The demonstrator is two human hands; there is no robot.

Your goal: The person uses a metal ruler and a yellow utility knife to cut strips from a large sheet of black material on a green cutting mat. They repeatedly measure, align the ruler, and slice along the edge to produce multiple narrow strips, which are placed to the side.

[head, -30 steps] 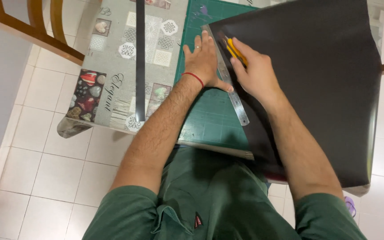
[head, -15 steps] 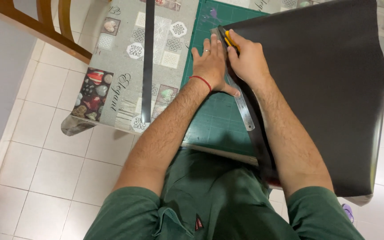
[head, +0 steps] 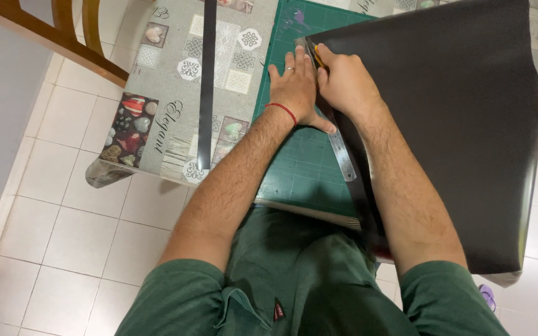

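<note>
My left hand (head: 295, 87) lies flat on a metal ruler (head: 340, 155), pinning it along the left edge of a large black sheet (head: 462, 124). A ring and a red wrist thread show on that hand. My right hand (head: 344, 81) is closed around a yellow utility knife (head: 318, 60), whose tip sits at the ruler's far end near the sheet's top corner. Both rest on a green cutting mat (head: 300, 168).
A narrow black strip (head: 205, 93) lies on the patterned tablecloth (head: 157, 106) left of the mat. A wooden chair (head: 63, 37) stands at the far left over white floor tiles. The black sheet hangs past the table's near edge.
Both hands have slid farther along the ruler toward the sheet's far corner, carrying the knife with them. The ruler and sheet stay in place.
</note>
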